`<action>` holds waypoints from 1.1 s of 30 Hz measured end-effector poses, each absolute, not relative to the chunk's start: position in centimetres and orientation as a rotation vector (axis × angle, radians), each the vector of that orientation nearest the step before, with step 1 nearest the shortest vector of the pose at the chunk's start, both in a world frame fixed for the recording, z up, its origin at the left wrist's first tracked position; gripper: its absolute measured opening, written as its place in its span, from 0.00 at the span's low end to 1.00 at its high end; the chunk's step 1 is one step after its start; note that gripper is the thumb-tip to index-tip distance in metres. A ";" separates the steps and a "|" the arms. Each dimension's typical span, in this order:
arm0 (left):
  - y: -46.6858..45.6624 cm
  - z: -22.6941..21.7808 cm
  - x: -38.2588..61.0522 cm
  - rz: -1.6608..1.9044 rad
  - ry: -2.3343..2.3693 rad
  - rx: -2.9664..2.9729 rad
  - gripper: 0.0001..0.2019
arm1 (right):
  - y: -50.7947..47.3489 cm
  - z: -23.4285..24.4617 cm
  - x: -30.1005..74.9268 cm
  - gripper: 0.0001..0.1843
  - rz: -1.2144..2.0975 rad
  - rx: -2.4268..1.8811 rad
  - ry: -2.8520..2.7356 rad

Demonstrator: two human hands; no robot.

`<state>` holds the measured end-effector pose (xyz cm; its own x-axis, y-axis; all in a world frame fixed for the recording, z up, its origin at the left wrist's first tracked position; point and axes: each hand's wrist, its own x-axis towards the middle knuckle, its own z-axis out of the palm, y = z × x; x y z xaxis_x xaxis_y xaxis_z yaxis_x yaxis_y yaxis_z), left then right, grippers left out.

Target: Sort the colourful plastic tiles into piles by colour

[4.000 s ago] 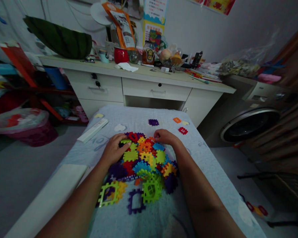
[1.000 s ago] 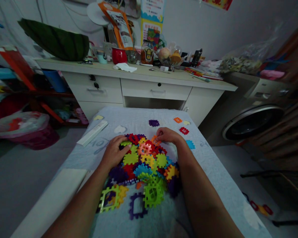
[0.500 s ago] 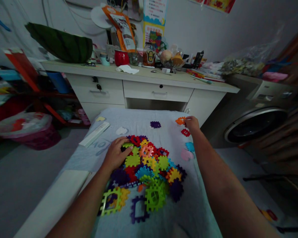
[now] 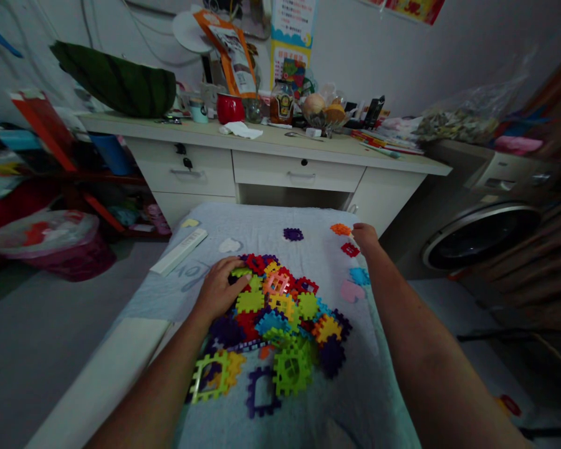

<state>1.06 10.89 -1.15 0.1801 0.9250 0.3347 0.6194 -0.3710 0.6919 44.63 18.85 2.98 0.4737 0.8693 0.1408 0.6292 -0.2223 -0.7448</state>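
Note:
A heap of colourful toothed plastic building pieces (image 4: 280,305) lies on the cloth-covered table. My left hand (image 4: 222,288) rests on the heap's left edge, thumb and fingers apart over light green pieces (image 4: 250,302). Out at the table's right far corner is my right hand (image 4: 365,237), its fingers drawn together with no piece visible in them. Just left of its fingertips, a small gap away, an orange piece (image 4: 341,229) lies flat. A red piece (image 4: 350,249) and a blue piece (image 4: 359,276) lie nearer me. A purple piece (image 4: 293,234) sits alone beyond the heap.
A long white box (image 4: 179,252) lies along the table's left side. Behind the table stands a white drawer cabinet (image 4: 299,171) with a watermelon piece (image 4: 116,81), a red cup (image 4: 230,108) and a jar on top. To the right is a washing machine (image 4: 467,218).
My right hand has let go of the orange piece and drawn slightly right of it. The orange piece stays on the cloth. My left hand has hardly moved.

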 end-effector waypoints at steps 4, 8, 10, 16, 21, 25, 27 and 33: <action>10.8 -0.9 1.1 1.023 1.459 2.079 0.18 | 17.6 4.7 42.4 0.17 0.329 -1.929 -1.164; 10.8 -1.0 1.2 1.037 1.444 2.098 0.18 | 15.6 6.4 37.3 0.15 0.620 -1.674 -1.431; 10.8 -1.1 1.1 1.045 1.441 2.101 0.19 | 14.4 6.9 34.6 0.14 0.841 -1.546 -1.687; 10.8 -1.1 1.1 1.056 1.430 2.085 0.19 | 11.9 7.4 28.5 0.12 0.992 -1.416 -2.272; 10.8 -1.0 1.2 1.047 1.444 2.073 0.19 | 11.5 6.9 27.2 0.19 0.896 -1.451 -2.451; 10.8 -1.1 1.2 1.061 1.437 2.078 0.18 | 11.7 7.0 27.8 0.17 0.992 -1.441 -2.382; 10.8 -1.2 1.2 1.064 1.446 2.077 0.18 | 11.7 7.2 28.1 0.16 1.068 -1.419 -2.317; 11.0 -1.4 1.0 1.045 1.437 2.087 0.19 | 11.9 7.4 29.2 0.10 1.193 -1.364 -2.186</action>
<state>1.03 10.99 -1.45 0.1929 0.9155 0.3530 0.6180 -0.3928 0.6810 29.25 11.87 7.44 -0.5035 0.8480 -0.1651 0.5978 0.2041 -0.7752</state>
